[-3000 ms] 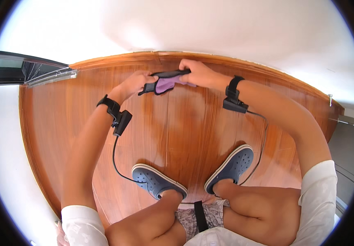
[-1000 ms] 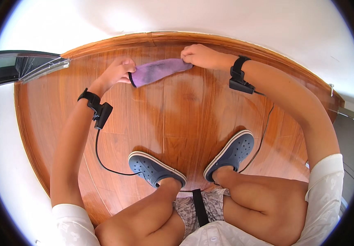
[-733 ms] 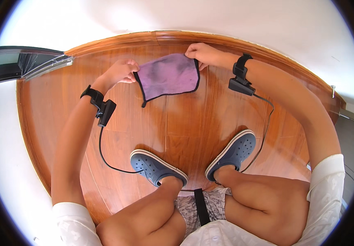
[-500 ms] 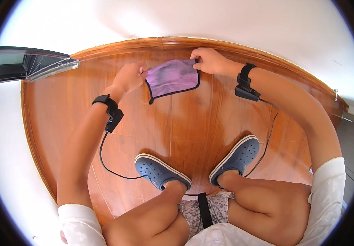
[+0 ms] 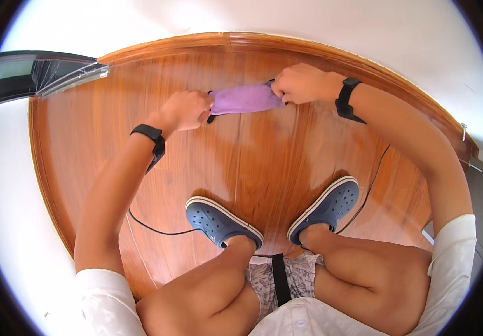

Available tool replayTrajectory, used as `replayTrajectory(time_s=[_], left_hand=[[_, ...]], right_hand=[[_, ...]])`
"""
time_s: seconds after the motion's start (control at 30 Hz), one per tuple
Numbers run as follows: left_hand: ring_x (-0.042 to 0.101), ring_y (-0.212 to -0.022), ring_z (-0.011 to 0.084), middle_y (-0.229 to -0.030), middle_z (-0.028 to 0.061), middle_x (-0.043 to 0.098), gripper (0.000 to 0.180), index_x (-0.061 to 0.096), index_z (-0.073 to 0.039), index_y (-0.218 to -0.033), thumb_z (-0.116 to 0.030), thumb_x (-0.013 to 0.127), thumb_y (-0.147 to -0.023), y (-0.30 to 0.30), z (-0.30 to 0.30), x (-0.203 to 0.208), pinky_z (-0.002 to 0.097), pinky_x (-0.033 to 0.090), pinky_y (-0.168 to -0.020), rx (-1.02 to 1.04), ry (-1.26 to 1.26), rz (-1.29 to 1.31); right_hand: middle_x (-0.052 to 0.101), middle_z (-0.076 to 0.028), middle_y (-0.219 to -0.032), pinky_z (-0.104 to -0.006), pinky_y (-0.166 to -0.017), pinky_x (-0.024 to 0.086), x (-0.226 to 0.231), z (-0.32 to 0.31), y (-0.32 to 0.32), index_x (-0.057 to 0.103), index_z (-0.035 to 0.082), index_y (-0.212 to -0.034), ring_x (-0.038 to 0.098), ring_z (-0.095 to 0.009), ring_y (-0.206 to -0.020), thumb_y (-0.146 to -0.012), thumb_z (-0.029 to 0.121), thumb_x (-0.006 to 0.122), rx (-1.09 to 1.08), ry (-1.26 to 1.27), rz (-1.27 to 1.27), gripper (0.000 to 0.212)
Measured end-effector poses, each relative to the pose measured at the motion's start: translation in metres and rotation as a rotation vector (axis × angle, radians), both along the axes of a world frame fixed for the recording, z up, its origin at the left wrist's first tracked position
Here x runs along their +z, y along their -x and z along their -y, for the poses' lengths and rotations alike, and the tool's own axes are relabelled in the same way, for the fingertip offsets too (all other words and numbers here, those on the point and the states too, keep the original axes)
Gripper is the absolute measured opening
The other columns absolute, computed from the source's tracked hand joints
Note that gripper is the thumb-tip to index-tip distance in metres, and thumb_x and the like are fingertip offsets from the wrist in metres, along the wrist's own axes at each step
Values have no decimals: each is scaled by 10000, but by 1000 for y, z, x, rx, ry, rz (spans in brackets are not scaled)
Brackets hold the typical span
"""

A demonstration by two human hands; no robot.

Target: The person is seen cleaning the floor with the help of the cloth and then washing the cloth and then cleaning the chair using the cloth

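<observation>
Rolled over at the wrist, the left hand (image 5: 190,110) and right hand (image 5: 302,83) show their backs, and the cloth (image 5: 242,99), broad a moment ago, makes a narrow purple strip between them. Its long axis runs crosswise from grip to grip, neither hand nearer, over the floor (image 5: 264,159). Each grip is closed, pinching one end. I can make out no writing on it.

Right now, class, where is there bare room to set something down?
The wooden floor is bare between the purple cloth and the blue clogs, and between the left forearm and left skirting. Crowded: around the clogs, where black cables run, and at the cloth, between left hand and right hand.
</observation>
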State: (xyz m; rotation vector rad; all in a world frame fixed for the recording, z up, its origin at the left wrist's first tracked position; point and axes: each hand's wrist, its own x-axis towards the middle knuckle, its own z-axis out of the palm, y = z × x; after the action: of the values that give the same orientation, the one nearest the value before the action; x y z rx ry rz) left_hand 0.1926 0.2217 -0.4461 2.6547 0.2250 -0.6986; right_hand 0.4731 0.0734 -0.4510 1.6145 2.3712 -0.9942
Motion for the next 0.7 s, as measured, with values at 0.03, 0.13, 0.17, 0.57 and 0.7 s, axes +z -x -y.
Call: replayTrajectory(time_s=[0.03, 0.13, 0.17, 0.57, 0.7], left_hand=[[622, -956, 311, -1010, 100, 637, 138, 628, -67, -939, -106, 580, -816, -8, 3, 6, 449, 532, -754, 34, -51, 14], [597, -1032, 305, -1085, 106, 614, 218, 606, -79, -1038, -132, 604, -826, -15, 8, 5, 445, 523, -791, 140, -90, 99], [581, -1071, 304, -1126, 113, 597, 287, 587, -90, -1112, -148, 623, -833, -16, 9, 3, 443, 514, -811, 208, -78, 176], [642, -920, 310, -939, 166, 677, 273, 647, -47, -1022, -77, 702, -757, -18, -21, -31, 394, 499, -800, 551, 384, 30], [642, -884, 276, -911, 144, 672, 305, 656, -61, -1039, -54, 715, -740, -9, -38, -43, 373, 503, -778, 623, 365, 162]], right_hand=[[643, -91, -826, -446, -698, 478, 3, -1, -3, 609, 77, -799, 619, -322, -839, -763, 136, 698, -58, -19, 2, 112], [643, -87, -912, -448, -725, 483, 6, -6, 2, 607, 86, -879, 606, -311, -909, -774, 174, 701, -156, -97, -11, 167], [641, -87, -960, -448, -742, 488, 7, -8, 5, 603, 89, -922, 597, -305, -956, -780, 190, 699, -200, -153, -21, 199], [643, -123, -948, -397, -731, 476, -14, -15, 11, 607, 37, -934, 597, -275, -906, -768, 152, 676, -314, 48, -236, 214], [611, -53, -827, -333, -701, 449, 7, -29, 19, 600, 37, -936, 563, -167, -769, -780, 124, 654, -653, 278, -715, 187]])
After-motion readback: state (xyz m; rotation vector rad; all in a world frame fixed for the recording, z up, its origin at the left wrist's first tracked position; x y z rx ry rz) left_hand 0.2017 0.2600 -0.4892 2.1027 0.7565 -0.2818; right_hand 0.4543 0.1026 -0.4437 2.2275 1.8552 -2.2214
